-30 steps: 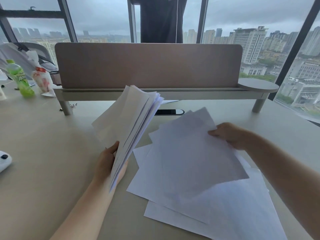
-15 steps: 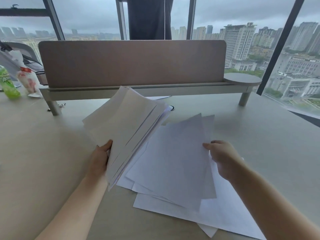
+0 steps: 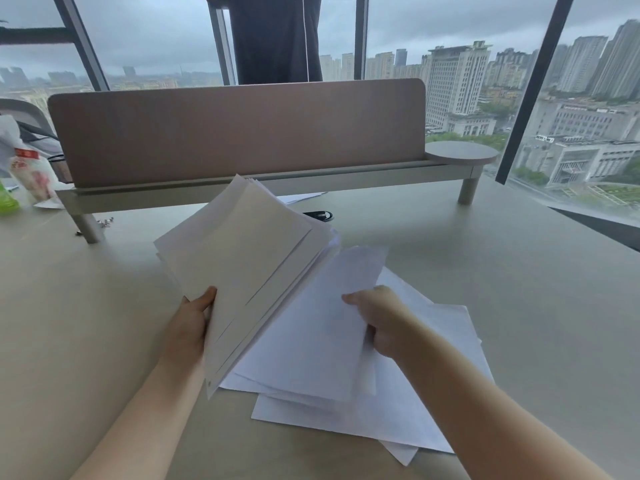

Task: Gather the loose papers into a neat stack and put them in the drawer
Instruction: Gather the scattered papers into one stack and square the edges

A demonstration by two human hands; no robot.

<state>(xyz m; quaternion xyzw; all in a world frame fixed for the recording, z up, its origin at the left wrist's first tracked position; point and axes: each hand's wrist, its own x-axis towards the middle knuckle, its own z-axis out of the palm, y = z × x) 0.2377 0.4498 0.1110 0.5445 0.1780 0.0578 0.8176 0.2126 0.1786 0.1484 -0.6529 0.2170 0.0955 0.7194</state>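
Note:
My left hand (image 3: 190,323) grips a tilted bundle of white papers (image 3: 242,268) by its left edge, lifted above the desk. My right hand (image 3: 377,318) pinches a few white sheets (image 3: 311,334) at their right edge and holds them against the underside of the bundle. Several more loose sheets (image 3: 433,403) lie fanned out flat on the beige desk (image 3: 519,306) beneath and to the right of both hands. No drawer is in view.
A brown partition screen on a raised shelf (image 3: 235,133) crosses the desk behind the papers, with a round pad (image 3: 460,152) at its right end. A green bottle (image 3: 5,202) and a red-and-white pouch (image 3: 31,174) stand far left. A black grommet (image 3: 320,215) sits behind the bundle.
My right hand has carried the picked-up sheets leftward until they meet the bundle. The left hand has lowered and tilted the bundle toward them.

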